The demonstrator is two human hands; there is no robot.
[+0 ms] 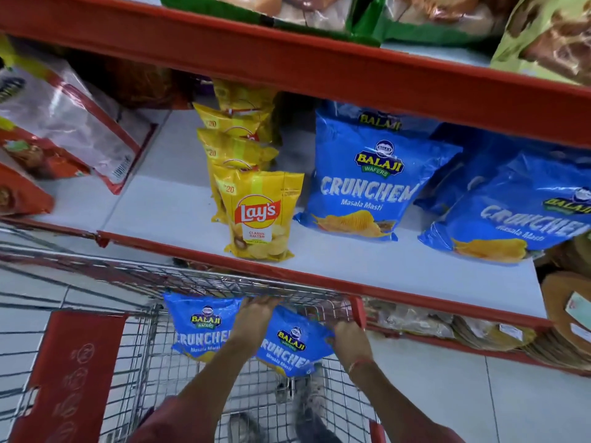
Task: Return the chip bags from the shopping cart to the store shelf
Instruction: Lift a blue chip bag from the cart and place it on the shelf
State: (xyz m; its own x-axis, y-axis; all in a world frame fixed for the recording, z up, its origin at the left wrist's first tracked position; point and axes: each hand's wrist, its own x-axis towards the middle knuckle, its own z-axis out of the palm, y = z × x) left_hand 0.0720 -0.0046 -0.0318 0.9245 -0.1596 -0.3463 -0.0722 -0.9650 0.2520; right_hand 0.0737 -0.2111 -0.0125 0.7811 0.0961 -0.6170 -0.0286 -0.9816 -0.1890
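Note:
Two blue Balaji Crunchex chip bags sit in the wire shopping cart (150, 353) below the shelf. My left hand (256, 310) and my right hand (348, 342) both grip the right-hand blue bag (292, 343), left hand at its top left corner, right hand at its right edge. The other blue bag (198, 327) leans against the cart's far wall, untouched. On the white store shelf (153, 203) above stand a row of yellow Lay's bags (259, 215) and two more blue Crunchex bags (364, 180) (518, 212).
The red shelf lip (319, 276) runs just above the cart's far rim. A red upper shelf edge (319, 65) overhangs. Red and clear snack packets (64, 123) lie at the shelf's left. Packets (479, 334) fill the lower shelf at right. The cart's red child-seat flap (73, 372) is at left.

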